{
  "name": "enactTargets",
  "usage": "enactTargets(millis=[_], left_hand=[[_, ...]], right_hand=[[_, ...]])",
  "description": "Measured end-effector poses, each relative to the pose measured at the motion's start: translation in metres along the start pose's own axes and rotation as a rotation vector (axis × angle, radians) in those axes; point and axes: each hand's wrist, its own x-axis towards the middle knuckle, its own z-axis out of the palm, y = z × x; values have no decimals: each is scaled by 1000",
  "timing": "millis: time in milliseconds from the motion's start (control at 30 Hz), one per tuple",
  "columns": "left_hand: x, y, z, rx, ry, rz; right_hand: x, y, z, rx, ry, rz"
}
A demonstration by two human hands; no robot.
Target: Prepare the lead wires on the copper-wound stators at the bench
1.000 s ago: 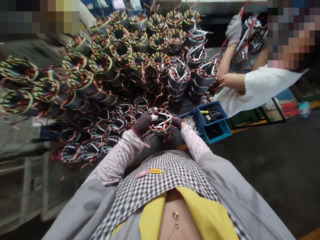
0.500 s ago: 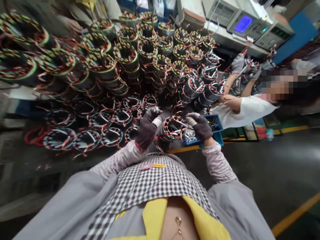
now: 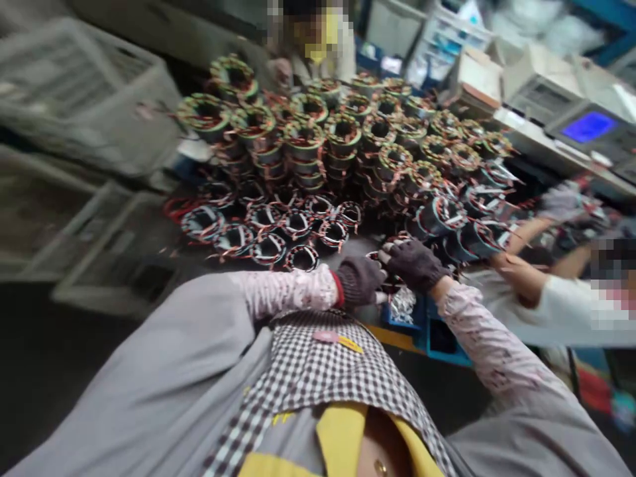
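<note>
Both my hands, in dark fingerless gloves, are close together at the table's near edge around one motor stator point(image 3: 373, 254). Little of this wire-wound ring shows between them. My left hand point(image 3: 360, 279) is closed against its left and near side, thumb pointing right. From the right, my right hand point(image 3: 412, 262) curls its fingers over the stator's top rim, where the wires are. The exact hold of the fingertips is blurred. Just below my right hand, small silvery pieces point(image 3: 402, 306) lie in a blue bin point(image 3: 422, 321).
Finished-looking stators with white sleeves point(image 3: 268, 249) stand in rows at left. Behind them rise stacks of green-rimmed stators point(image 3: 342, 132). A co-worker's gloved hand point(image 3: 561, 201) works at right; another person stands at the back. Grey crates point(image 3: 94, 99) are at far left, a test instrument point(image 3: 589, 129) at upper right.
My hands have come together over the stator; before, they were apart on either side of it. The view has swung left, bringing the crates into sight.
</note>
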Motion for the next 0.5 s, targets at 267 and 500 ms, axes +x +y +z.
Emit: enactTargets(millis=[267, 500], left_hand=[[26, 10, 2, 71, -147, -280], [29, 7, 25, 77, 8, -370]], right_hand=[[6, 24, 29, -210, 228, -171], [-4, -2, 47, 368, 554, 493]])
